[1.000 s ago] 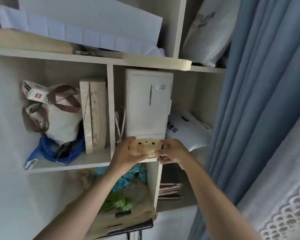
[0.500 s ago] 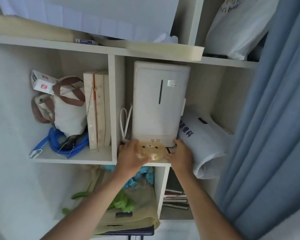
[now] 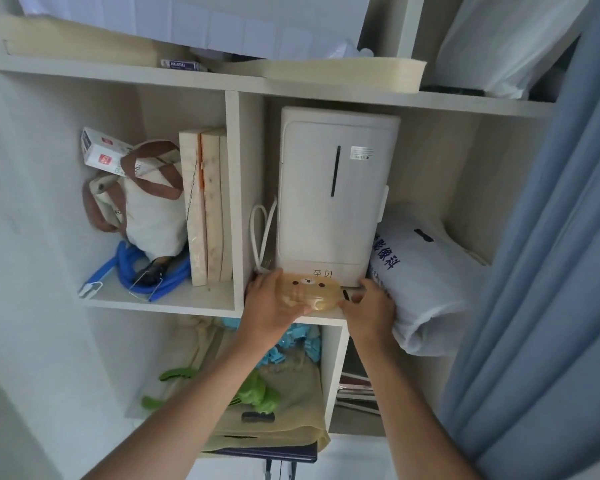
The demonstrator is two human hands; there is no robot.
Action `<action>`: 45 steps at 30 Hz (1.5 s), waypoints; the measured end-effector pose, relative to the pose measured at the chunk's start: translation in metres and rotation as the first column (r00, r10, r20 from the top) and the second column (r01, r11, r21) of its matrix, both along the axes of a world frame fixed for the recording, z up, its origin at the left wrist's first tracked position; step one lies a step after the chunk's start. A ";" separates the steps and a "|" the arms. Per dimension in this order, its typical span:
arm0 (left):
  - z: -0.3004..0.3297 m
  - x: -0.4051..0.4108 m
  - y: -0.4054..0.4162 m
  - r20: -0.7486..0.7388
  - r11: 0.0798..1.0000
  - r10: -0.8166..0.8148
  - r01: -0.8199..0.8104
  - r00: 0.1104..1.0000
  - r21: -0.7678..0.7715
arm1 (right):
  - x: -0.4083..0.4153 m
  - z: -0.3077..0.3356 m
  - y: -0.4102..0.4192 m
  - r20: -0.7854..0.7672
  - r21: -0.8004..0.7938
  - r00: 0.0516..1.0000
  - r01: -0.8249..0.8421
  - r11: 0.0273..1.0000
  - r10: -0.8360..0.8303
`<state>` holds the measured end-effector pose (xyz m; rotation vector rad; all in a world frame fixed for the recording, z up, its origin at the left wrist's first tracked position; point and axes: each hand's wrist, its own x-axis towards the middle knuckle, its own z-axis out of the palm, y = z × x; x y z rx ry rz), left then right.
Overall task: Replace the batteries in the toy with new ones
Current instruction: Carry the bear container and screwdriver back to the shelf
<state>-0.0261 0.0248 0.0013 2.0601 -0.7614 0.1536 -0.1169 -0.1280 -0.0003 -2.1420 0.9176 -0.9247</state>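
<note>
The toy (image 3: 309,292) is a small tan plastic piece with a bear face on top. It rests at the front edge of the middle shelf (image 3: 201,308), right in front of a tall white appliance (image 3: 336,195). My left hand (image 3: 274,306) wraps its left side, thumb underneath. My right hand (image 3: 369,308) sits just right of the toy, fingers curled by a small black part (image 3: 346,294); whether it grips anything I cannot tell. No batteries are visible.
A white printed bag (image 3: 426,271) lies right of the appliance, touching my right hand. The left compartment holds a canvas tote (image 3: 149,206), blue hose (image 3: 132,271) and wooden boards (image 3: 207,206). A blue curtain (image 3: 551,254) hangs at right. A tan bag and green items sit below.
The toy went from being held in both hands in front of the shelf to resting on the shelf edge. My right hand left the toy and moved to its right side.
</note>
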 end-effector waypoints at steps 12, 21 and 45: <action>0.007 -0.009 0.001 -0.048 1.000 0.018 -0.019 0.999 -0.021 | -0.009 0.012 0.005 0.097 0.086 0.988 -0.131 0.988 0.122; 0.066 -0.032 0.053 -0.068 0.983 -0.145 0.152 0.987 0.101 | -0.041 0.069 0.026 0.004 0.162 0.968 -0.250 0.955 0.253; 0.186 -0.143 0.327 0.059 0.978 -0.012 -0.001 0.998 0.208 | -0.223 0.174 0.228 -0.207 0.056 0.963 -0.162 0.985 0.170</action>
